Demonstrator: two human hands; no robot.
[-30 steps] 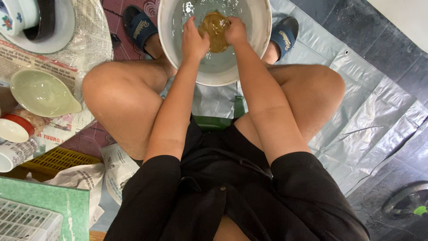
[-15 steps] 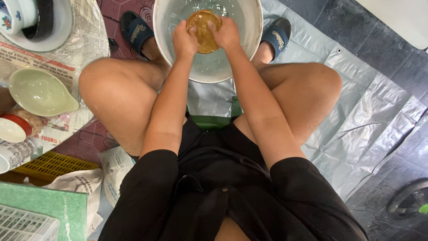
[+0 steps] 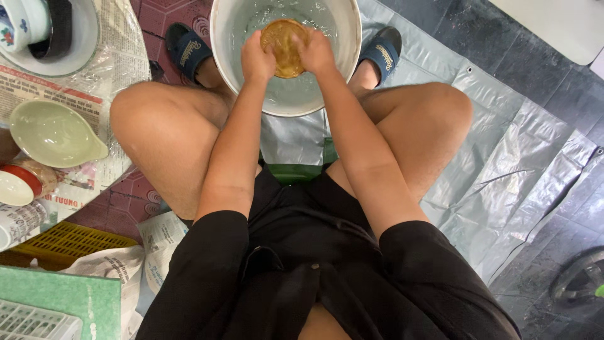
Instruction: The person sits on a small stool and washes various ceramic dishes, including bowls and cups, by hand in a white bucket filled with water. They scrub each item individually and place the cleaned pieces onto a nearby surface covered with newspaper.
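Observation:
I sit low with a white basin of water (image 3: 343,75) between my feet. Both hands hold a round brownish-gold dish (image 3: 284,45) over the water. My left hand (image 3: 257,58) grips its left edge and my right hand (image 3: 314,51) grips its right edge. The dish faces up toward me, its lower part hidden by my fingers. My bare knees flank the basin, and my feet in blue sandals (image 3: 187,49) rest on either side of it.
On newspaper at the left lie a pale green spouted bowl (image 3: 53,133), a red-rimmed white bowl (image 3: 16,186), and a white plate (image 3: 78,44) with a painted cup. A yellow crate (image 3: 69,242) and green board (image 3: 56,299) sit lower left. Grey plastic sheeting (image 3: 503,170) covers the floor on the right.
The dish has come up out of the water and turned its face toward me, still held in both hands. The view has drifted slightly.

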